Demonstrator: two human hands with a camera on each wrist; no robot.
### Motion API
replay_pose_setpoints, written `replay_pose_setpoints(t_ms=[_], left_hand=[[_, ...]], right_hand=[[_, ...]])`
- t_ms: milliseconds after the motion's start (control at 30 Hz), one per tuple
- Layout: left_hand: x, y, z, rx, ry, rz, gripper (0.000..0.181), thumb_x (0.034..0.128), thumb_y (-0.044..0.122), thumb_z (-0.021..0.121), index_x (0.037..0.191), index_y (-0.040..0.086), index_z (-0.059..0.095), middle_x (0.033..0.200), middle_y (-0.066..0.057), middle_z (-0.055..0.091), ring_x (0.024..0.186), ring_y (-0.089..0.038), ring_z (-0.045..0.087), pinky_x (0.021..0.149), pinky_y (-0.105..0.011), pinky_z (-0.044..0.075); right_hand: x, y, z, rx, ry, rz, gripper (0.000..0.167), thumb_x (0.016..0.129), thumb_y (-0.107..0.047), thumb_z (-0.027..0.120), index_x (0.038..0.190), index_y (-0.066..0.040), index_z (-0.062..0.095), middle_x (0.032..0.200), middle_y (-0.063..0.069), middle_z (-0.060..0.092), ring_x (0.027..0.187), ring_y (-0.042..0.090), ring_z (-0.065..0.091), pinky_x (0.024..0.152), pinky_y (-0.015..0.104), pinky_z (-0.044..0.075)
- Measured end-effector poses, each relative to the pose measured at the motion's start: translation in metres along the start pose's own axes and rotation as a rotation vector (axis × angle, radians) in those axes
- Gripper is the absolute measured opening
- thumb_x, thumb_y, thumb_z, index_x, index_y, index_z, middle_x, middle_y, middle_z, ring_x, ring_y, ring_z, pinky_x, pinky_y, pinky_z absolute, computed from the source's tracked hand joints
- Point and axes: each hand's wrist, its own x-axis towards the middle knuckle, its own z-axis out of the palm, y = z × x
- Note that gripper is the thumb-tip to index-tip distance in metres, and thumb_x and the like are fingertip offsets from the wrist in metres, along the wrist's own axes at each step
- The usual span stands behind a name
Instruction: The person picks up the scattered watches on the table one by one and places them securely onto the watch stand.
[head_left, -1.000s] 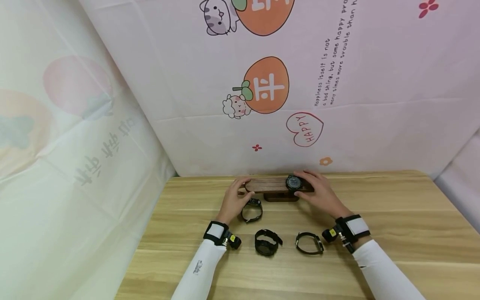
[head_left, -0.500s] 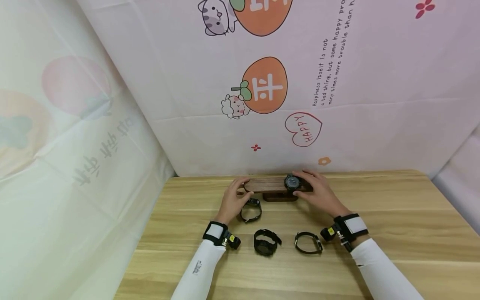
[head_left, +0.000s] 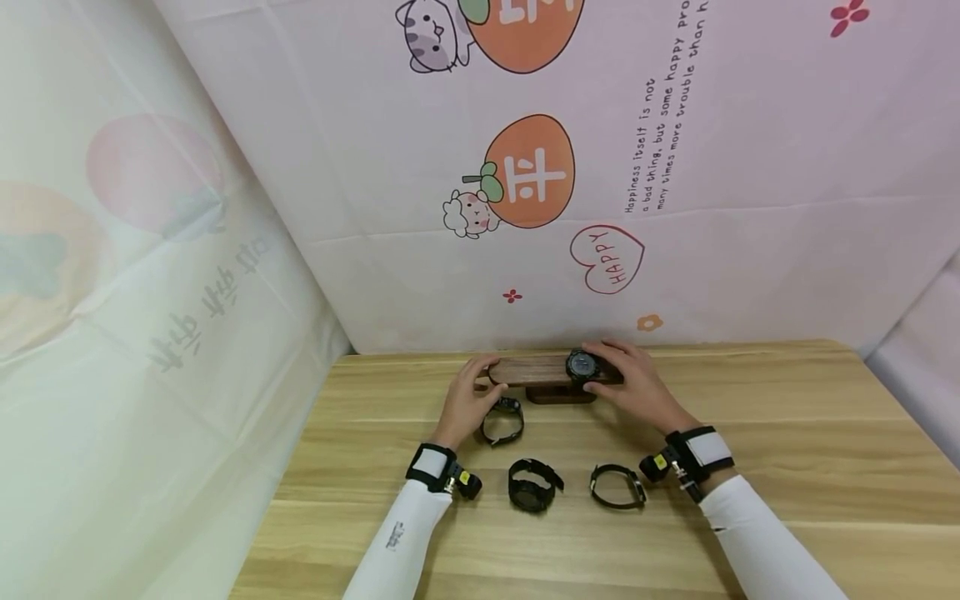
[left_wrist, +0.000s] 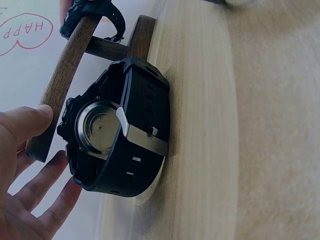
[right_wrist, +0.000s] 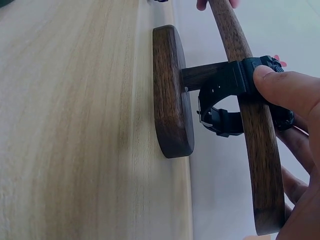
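A dark wooden T-shaped watch stand [head_left: 528,372] stands at the back of the table, its base [right_wrist: 170,95] plain in the right wrist view. Its left end is pinched by my left hand [head_left: 467,402], thumb on the near side. Around the bar, right of the middle, loops a black digital watch [head_left: 582,364]. My right hand [head_left: 641,390] holds this watch, with the thumb [right_wrist: 280,90] on its near edge. The watch's buckled strap [right_wrist: 225,82] hangs below the bar. Beneath my left hand, another black watch [left_wrist: 142,115] stands on its side, metal back showing.
Nearer the front of the wooden table [head_left: 375,500] lie a chunky black watch [head_left: 532,487] and a thin black band [head_left: 617,487], both looped. A white printed cloth [head_left: 420,275] hangs close behind the stand.
My right hand and the watch it holds have slid very slightly left along the bar. My left hand keeps its place on the bar's end.
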Motion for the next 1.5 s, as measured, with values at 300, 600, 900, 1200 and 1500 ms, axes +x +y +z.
replay_pose_setpoints(t_ms=[300,600,900,1200,1500], left_hand=[[0.0,0.002,0.0,-0.002,0.001,-0.018,0.052,0.1014,0.02,0.075,0.151,0.021,0.058,0.151,-0.004,0.06,0.134,-0.027,0.061,0.104,-0.047,0.06],[0.0,0.002,-0.001,0.002,-0.003,-0.006,0.054,0.1019,0.022,0.074,0.152,0.014,0.057,0.152,-0.005,0.059,0.135,-0.028,0.06,0.103,-0.048,0.06],[-0.002,0.001,-0.002,-0.001,-0.005,0.003,0.054,0.1027,0.015,0.073,0.154,0.012,0.056,0.155,-0.008,0.057,0.135,-0.031,0.06,0.102,-0.05,0.06],[-0.012,0.006,-0.002,-0.002,-0.06,-0.029,0.068,0.1049,0.009,0.067,0.166,0.01,0.036,0.172,-0.013,0.029,0.153,-0.037,0.041,0.115,-0.057,0.051],[-0.024,0.018,-0.006,0.044,-0.007,-0.015,0.065,0.1051,0.01,0.065,0.164,0.013,0.039,0.166,-0.014,0.034,0.154,-0.033,0.038,0.122,-0.057,0.044]], right_hand=[[0.003,-0.004,0.0,-0.023,-0.005,-0.012,0.068,0.092,-0.024,0.086,0.153,-0.012,0.058,0.155,0.024,0.055,0.148,0.048,0.038,0.119,0.077,0.027],[0.004,-0.004,0.002,-0.021,-0.02,0.002,0.07,0.091,-0.023,0.087,0.153,-0.011,0.058,0.157,0.027,0.051,0.149,0.049,0.036,0.119,0.077,0.026],[0.005,-0.002,0.001,-0.023,-0.034,0.003,0.073,0.09,-0.024,0.087,0.155,-0.013,0.056,0.158,0.026,0.05,0.15,0.048,0.036,0.118,0.077,0.029],[0.0,-0.001,-0.004,-0.013,-0.026,0.006,0.073,0.093,-0.027,0.085,0.158,-0.011,0.052,0.16,0.025,0.049,0.152,0.05,0.034,0.12,0.078,0.027],[-0.015,0.0,-0.015,-0.021,0.022,-0.011,0.07,0.094,-0.029,0.084,0.155,-0.01,0.055,0.159,0.02,0.052,0.149,0.048,0.039,0.119,0.076,0.032]])
